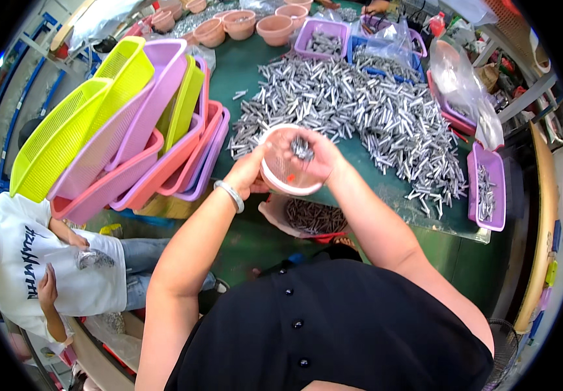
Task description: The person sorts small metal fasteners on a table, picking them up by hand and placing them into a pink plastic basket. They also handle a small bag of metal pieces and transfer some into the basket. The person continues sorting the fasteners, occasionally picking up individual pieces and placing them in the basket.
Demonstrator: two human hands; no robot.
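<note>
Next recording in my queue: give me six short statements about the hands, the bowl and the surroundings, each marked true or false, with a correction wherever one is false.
1. The left hand holds the pink bowl by its side. True.
2. The right hand holds nothing. False: it holds small silvery metal pieces over the bowl.
3. The bracelet is on the right wrist. False: it is on the left wrist.
4. A purple basket with metal pieces in it is at the right edge of the table. True.
5. The stacked baskets at the left are all one colour. False: they include lime green, purple and pinkish-red ones.
6. A co-worker in a white shirt is at the left. True.
</note>
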